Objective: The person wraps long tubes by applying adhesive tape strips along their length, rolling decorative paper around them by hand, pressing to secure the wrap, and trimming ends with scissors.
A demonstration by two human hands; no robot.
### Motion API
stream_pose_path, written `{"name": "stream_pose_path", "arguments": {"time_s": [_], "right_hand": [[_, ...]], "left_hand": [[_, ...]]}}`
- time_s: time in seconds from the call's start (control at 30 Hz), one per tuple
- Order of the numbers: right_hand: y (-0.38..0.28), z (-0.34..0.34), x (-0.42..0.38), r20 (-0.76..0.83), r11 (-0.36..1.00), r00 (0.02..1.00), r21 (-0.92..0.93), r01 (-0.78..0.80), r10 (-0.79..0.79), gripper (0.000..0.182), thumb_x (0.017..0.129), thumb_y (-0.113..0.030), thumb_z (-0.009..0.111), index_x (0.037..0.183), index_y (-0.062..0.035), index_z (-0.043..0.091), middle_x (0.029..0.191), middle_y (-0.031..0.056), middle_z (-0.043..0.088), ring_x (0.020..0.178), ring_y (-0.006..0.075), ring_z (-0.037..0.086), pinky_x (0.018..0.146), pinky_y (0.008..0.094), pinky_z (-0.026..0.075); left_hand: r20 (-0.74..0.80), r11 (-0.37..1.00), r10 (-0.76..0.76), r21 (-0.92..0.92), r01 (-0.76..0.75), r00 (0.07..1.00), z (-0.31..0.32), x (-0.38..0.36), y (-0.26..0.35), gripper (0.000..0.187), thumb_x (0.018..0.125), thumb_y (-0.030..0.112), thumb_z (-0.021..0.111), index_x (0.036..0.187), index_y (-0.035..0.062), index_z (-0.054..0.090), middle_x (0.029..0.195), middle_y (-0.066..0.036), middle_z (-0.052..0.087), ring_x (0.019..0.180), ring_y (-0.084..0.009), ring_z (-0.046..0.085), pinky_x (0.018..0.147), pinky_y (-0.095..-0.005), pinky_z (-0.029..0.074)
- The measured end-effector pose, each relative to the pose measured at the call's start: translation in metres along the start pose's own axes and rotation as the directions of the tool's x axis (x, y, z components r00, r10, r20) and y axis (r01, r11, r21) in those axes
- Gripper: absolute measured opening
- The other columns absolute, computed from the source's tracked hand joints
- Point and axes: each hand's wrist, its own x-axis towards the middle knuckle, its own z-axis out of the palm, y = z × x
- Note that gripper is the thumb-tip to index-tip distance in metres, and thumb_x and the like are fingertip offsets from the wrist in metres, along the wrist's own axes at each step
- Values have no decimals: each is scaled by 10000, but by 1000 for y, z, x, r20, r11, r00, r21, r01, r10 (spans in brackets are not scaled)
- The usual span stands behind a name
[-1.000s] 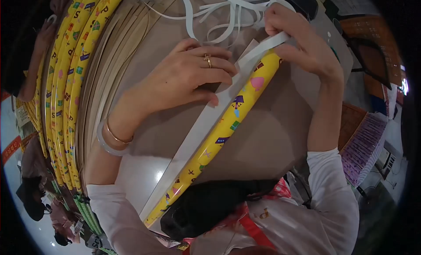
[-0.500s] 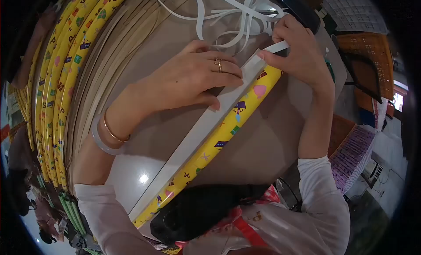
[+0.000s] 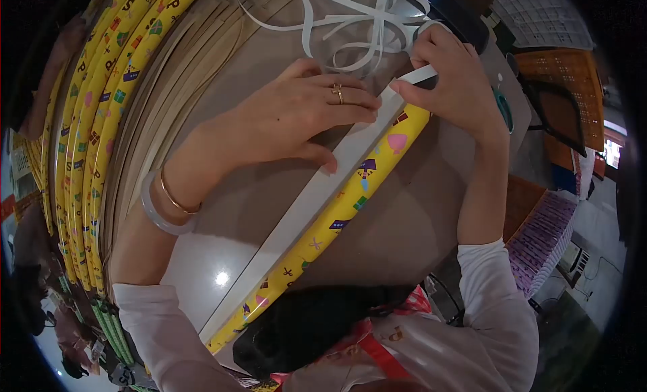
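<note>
A long yellow patterned strip lies slanted across the table, with a white tape strip running along its upper edge. My left hand, wearing a ring and bracelets, presses flat on the white tape near the strip's far end. My right hand pinches the far end of the white tape between thumb and fingers, just above the yellow strip's tip.
Several yellow patterned strips and plain tan strips are stacked at the left. Loose white tape peelings lie at the far edge. Scissors with teal handles rest to the right. A black bag sits at my waist.
My right hand has shifted slightly along the white tape's end, and my left hand's fingers have slid a little further toward it. The strip stays in place.
</note>
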Motion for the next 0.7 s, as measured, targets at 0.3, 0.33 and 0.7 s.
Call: {"name": "stream_pose_path", "arguments": {"time_s": [0.3, 0.33, 0.7], "right_hand": [[-2, 3, 0, -37, 1000, 999, 7, 14, -14, 305, 661, -244, 727, 756, -91, 480, 817, 22, 447, 786, 206, 496, 740, 341, 359], [-2, 3, -1, -30, 1000, 1000, 11, 9, -8, 302, 661, -241, 727, 758, -93, 482, 821, 22, 452, 792, 203, 500, 742, 340, 360], [7, -20, -7, 37, 911, 998, 407, -64, 53, 300, 774, -235, 671, 998, -66, 567, 966, 45, 547, 831, 191, 539, 770, 306, 438]], "left_hand": [[69, 991, 26, 132, -35, 997, -5, 7, 1, 734, 623, 382, 688, 1280, 144, 464, 1325, 42, 447, 1303, -174, 331, 992, -395, 270], [80, 991, 10, 134, -20, 997, -4, 7, 1, 748, 622, 385, 687, 1292, 146, 455, 1339, 44, 435, 1313, -181, 316, 1001, -403, 261], [200, 982, -83, 183, 46, 976, -8, 14, 10, 818, 610, 351, 712, 1346, 182, 400, 1415, 71, 352, 1353, -204, 241, 1046, -437, 208]]}}
